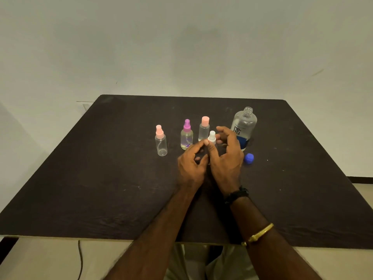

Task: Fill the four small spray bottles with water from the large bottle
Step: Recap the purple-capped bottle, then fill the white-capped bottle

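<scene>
Head camera, looking down at a dark table [101,178] set against a pale wall. Both hands meet near the middle of the table around a small white-topped spray bottle [212,136], whose clear body is mostly hidden. The left hand [190,165] curls its fingers around the bottle's lower part. The right hand [227,158] has its thumb in front of the neck and its fingers curled behind the white top. Three more small bottles stand behind to the left: a pink-topped spray bottle [160,141], a purple-topped spray bottle [186,136] and a pink-capped bottle [204,129]. The large bottle [244,126] stands uncapped on the right, just behind the right hand, with its blue cap [249,158] on the table nearby.
</scene>
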Motion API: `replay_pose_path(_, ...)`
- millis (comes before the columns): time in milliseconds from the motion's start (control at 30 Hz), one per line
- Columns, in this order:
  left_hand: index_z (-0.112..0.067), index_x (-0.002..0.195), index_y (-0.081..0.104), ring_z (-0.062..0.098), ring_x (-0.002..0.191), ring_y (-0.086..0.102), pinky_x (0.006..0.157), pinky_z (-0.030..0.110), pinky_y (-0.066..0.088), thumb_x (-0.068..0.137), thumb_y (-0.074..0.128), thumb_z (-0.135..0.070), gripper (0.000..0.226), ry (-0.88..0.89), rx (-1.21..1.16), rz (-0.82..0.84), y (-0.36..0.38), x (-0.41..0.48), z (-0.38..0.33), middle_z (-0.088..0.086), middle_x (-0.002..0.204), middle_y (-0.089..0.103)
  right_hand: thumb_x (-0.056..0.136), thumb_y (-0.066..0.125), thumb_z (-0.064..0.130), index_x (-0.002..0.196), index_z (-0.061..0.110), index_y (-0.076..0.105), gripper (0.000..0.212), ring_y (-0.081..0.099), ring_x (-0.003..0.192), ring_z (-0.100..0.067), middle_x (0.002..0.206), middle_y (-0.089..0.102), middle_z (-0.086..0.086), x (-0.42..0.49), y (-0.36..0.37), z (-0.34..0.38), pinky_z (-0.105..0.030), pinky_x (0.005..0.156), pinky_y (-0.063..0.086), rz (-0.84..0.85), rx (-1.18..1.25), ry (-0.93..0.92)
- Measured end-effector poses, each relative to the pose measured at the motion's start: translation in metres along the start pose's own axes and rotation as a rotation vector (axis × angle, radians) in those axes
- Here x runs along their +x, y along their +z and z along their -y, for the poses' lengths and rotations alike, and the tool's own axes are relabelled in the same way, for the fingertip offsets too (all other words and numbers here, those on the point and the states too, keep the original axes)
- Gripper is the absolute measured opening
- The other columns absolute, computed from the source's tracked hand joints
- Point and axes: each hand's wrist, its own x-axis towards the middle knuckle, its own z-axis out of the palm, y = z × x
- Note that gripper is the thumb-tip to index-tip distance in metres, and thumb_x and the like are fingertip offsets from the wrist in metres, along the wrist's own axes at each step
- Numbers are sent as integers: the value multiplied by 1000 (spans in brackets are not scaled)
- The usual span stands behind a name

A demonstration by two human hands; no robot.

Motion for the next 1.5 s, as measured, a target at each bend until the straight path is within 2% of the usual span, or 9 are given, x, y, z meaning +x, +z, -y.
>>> replay_pose_path(200, -13, 135, 61, 7, 114, 65, 101, 32, 55, 94, 69, -15, 42, -56, 2, 16, 2, 1, 3, 3, 128, 68, 100, 62, 21, 135, 32, 53, 38, 61, 116, -3, 124, 65, 12, -1, -5, 4, -42, 99, 55, 66, 19, -23)
replay_pose_path(367, -14, 135, 61, 10, 114, 67, 98, 36, 57, 95, 66, -12, 41, -34, -7, 30, 1, 0, 1, 2, 126, 69, 91, 74, 26, 137, 27, 54, 50, 58, 114, -3, 123, 61, 9, 1, -4, 5, -27, 97, 53, 38, -22, -20)
replay_pose_path(533, -15, 137, 61, 6, 114, 66, 97, 35, 58, 94, 69, -14, 44, -38, -18, 12, 2, 0, 1, -1, 126, 70, 90, 73, 23, 125, 33, 59, 39, 60, 101, -9, 103, 61, 16, 6, -4, 9, -41, 89, 55, 10, -55, -12)
replay_pose_path(633, -15, 136, 61, 9, 114, 66, 97, 38, 58, 94, 70, -17, 43, -71, -22, 21, 1, 1, 2, 1, 125, 69, 93, 68, 16, 133, 34, 56, 45, 61, 103, -13, 109, 64, 11, 6, -4, 11, -43, 91, 56, 51, -66, -19)
replay_pose_path(833, -18, 140, 57, 5, 115, 64, 95, 15, 53, 93, 70, -16, 48, -49, -19, 55, -2, -1, -5, 1, 130, 68, 99, 60, 14, 140, 30, 53, 46, 59, 107, -11, 116, 62, 1, 17, -5, 21, -41, 93, 56, 39, -78, -29)
replay_pose_path(967, -21, 140, 57, -1, 111, 64, 92, 12, 52, 90, 72, -9, 54, -38, -35, 67, -3, -2, -8, -3, 129, 68, 99, 60, 16, 141, 27, 54, 43, 57, 106, -3, 119, 64, 1, 26, -10, 33, -30, 93, 54, -12, -61, -84)
replay_pose_path(1200, -22, 138, 60, 1, 108, 67, 88, 16, 55, 87, 76, -13, 54, -11, -20, 25, -2, -4, -10, -7, 125, 70, 98, 62, 17, 139, 20, 54, 42, 64, 108, -17, 119, 68, -2, 39, -19, 45, -38, 91, 57, -74, -3, -152)
replay_pose_path(1367, -24, 137, 60, -10, 105, 63, 83, 7, 50, 85, 76, -9, 56, -32, -34, -15, -3, -5, -13, -15, 118, 68, 98, 64, 16, 137, 21, 55, 41, 64, 99, -8, 109, 67, 2, 46, -25, 52, -14, 83, 51, -120, 34, -154)
replay_pose_path(1500, -19, 138, 60, -13, 105, 62, 83, 5, 49, 86, 78, -14, 55, -76, -46, -23, -3, -5, -11, -13, 118, 68, 97, 67, 16, 134, 27, 55, 41, 64, 95, -6, 109, 69, 4, 43, -29, 47, -15, 80, 52, -144, 73, -118)
